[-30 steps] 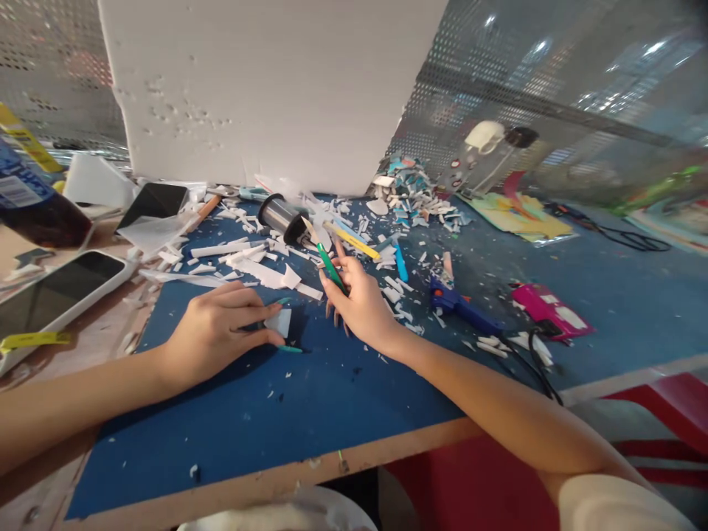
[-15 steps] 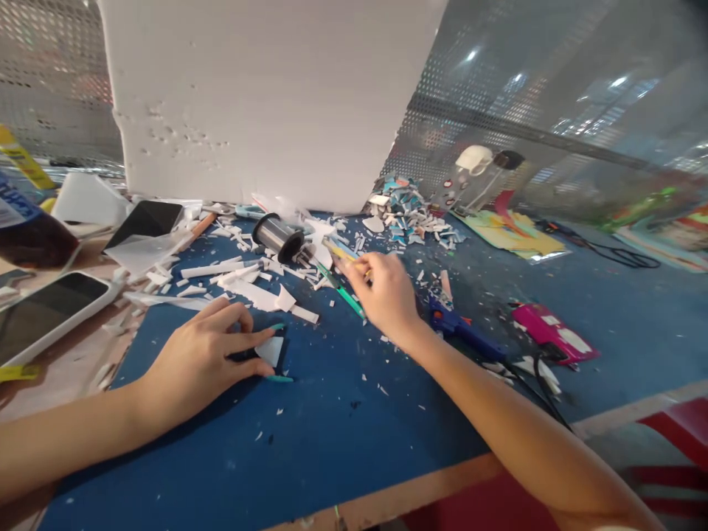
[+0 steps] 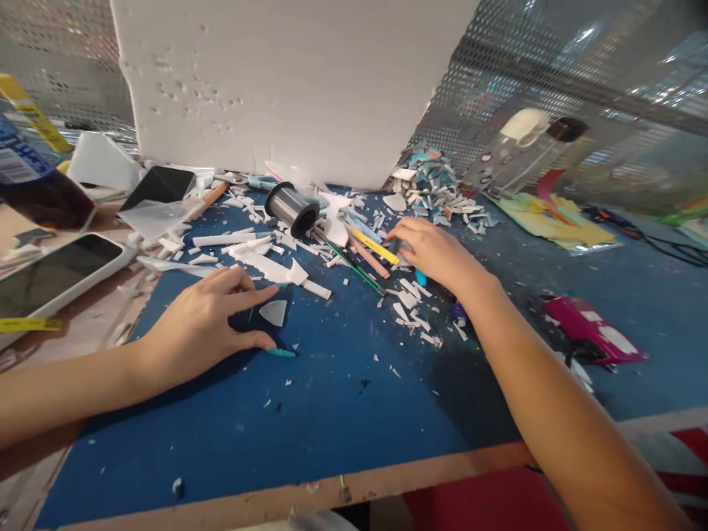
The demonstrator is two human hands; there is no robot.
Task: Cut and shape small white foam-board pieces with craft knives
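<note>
My left hand rests on the blue work surface, thumb and forefinger apart. Between their teal-nailed tips lies a small white curved piece, with a gap around it. Over the scraps, my right hand has bent fingers with thumb and forefinger apart. Just left of its fingertips lie a yellow-handled tool, a pinkish stick and a thin green tool. A bright blue bit shows under the right palm; whether the hand touches it is hidden.
A wire spool lies among white scraps. Behind stands a large white board. At left are a phone and a dark drink bottle. A magenta object and yellow sheets lie at right.
My right hand has let go of the yellow-handled tool and moved right, off it. My left thumb and forefinger have come away from the white piece. The view has shifted.
</note>
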